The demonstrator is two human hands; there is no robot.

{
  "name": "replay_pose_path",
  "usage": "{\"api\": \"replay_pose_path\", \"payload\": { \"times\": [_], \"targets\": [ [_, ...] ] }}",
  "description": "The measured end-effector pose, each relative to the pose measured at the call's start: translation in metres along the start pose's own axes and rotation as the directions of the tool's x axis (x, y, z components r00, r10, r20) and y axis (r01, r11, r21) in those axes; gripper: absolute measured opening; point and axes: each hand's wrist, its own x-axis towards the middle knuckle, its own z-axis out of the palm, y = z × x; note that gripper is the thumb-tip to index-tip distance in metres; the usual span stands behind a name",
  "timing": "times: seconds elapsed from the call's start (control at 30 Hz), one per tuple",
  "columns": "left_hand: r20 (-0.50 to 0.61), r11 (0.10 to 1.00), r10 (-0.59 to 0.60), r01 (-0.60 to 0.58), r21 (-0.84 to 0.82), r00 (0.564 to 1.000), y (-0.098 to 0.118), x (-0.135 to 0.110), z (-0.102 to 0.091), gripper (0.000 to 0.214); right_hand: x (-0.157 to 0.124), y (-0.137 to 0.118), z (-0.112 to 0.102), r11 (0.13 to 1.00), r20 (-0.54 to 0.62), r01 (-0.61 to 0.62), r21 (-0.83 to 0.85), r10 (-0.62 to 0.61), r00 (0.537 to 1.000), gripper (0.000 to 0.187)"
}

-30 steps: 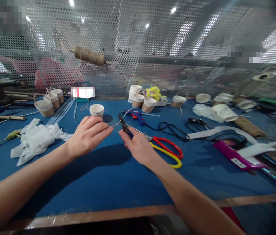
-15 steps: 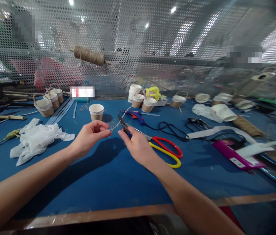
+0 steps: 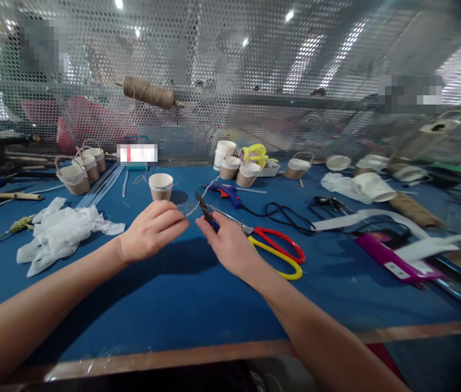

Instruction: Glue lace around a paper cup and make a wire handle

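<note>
Wire (image 3: 193,209) runs above desk (image 3: 165,321), between the hands and beyond. Left hand (image 3: 154,231) grip seems to pinch its end, likely steadying it; right hand (image 3: 233,240) grip wraps pliers (image 3: 205,209), tilted across wire, probably to bear on it.

Silvery wire (image 3: 193,209), blue-handled pliers (image 3: 204,207)

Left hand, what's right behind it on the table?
Behind your left hand is a cup, upright, its white rim and brown side showing. The hand covers its base, so I can't tell whether they touch.
</note>
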Motion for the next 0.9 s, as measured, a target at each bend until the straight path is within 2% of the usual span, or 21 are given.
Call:
{"api": "replay_pose_path", "payload": {
  "times": [0.03, 0.07, 0.1, 0.13, 0.17, 0.2, 0.23, 0.27, 0.3, 0.33, 0.4, 0.47, 0.57, 0.63, 0.7, 0.9],
  "targets": [
    [-0.030, 0.989, -0.127, 0.125, -0.082, 0.991, 0.002, 0.000, 0.002, 0.015, 0.000, -0.001, 0.000, 1.000, -0.005, -0.005, 0.005, 0.005, 1.000, 0.027],
    [-0.052, 0.937, -0.304, 0.289, -0.194, 0.951, 0.006, 0.000, 0.004, 0.012, -0.001, -0.001, -0.001, 1.000, -0.017, -0.006, 0.007, 0.006, 1.000, 0.026],
    [-0.046, 0.814, -0.519, 0.477, -0.331, 0.854, 0.010, 0.001, 0.006, 0.008, -0.001, -0.002, -0.001, 1.000, -0.034, -0.002, 0.004, 0.002, 0.999, 0.026],
    [0.018, 0.599, -0.723, 0.639, -0.482, 0.691, 0.014, 0.002, 0.009, 0.005, -0.001, -0.002, -0.001, 1.000, -0.050, 0.005, -0.004, -0.005, 0.999, 0.025],
    [0.145, 0.311, -0.856, 0.718, -0.623, 0.496, 0.018, 0.004, 0.011, 0.008, -0.002, -0.002, 0.000, 1.000, -0.065, 0.013, -0.016, -0.014, 0.998, 0.025],
    [0.303, 0.014, -0.898, 0.708, -0.706, 0.320, 0.021, 0.006, 0.012, 0.013, -0.002, -0.002, 0.000, 0.999, -0.077, 0.022, -0.031, -0.024, 0.997, 0.024],
    [0.452, -0.236, -0.871, 0.642, -0.729, 0.192, 0.024, 0.008, 0.013, 0.018, -0.001, -0.002, 0.001, 0.999, -0.083, 0.028, -0.046, -0.032, 0.996, 0.023],
    [0.564, -0.415, -0.818, 0.560, -0.717, 0.116, 0.026, 0.009, 0.014, 0.022, -0.001, -0.002, 0.001, 0.998, -0.083, 0.032, -0.061, -0.037, 0.996, 0.023],
    [0.630, -0.517, -0.773, 0.498, -0.696, 0.078, 0.027, 0.010, 0.014, 0.025, -0.001, -0.001, 0.002, 0.997, -0.075, 0.032, -0.072, -0.037, 0.996, 0.023],
    [0.656, -0.559, -0.752, 0.467, -0.685, 0.061, 0.026, 0.010, 0.014, 0.026, 0.000, -0.001, 0.002, 0.996, -0.065, 0.029, -0.078, -0.035, 0.997, 0.023],
    [0.612, -0.509, -0.788, 0.489, -0.709, 0.067, 0.023, 0.009, 0.014, 0.024, 0.001, 0.000, 0.002, 0.997, -0.037, 0.024, -0.073, -0.027, 0.999, 0.024],
    [0.495, -0.352, -0.860, 0.564, -0.747, 0.119, 0.018, 0.007, 0.014, 0.020, 0.002, 0.001, 0.000, 0.998, 0.006, 0.030, -0.046, -0.030, 1.000, 0.024],
    [0.327, -0.090, -0.918, 0.683, -0.725, 0.226, 0.010, 0.005, 0.012, 0.013, 0.002, 0.000, -0.003, 0.999, 0.060, 0.046, -0.013, -0.046, 0.997, 0.026],
    [0.278, 0.007, -0.923, 0.736, -0.677, 0.264, 0.008, 0.004, 0.012, 0.010, 0.001, 0.000, -0.005, 0.999, 0.076, 0.048, -0.011, -0.047, 0.996, 0.027],
    [0.266, 0.035, -0.925, 0.756, -0.654, 0.272, 0.008, 0.004, 0.012, 0.009, 0.000, -0.001, -0.006, 0.999, 0.084, 0.049, -0.007, -0.049, 0.995, 0.027],
    [0.296, -0.009, -0.919, 0.736, -0.677, 0.261, 0.012, 0.006, 0.012, 0.011, 0.000, 0.000, -0.005, 0.998, 0.077, 0.061, 0.001, -0.060, 0.995, 0.025]
  ]
}}
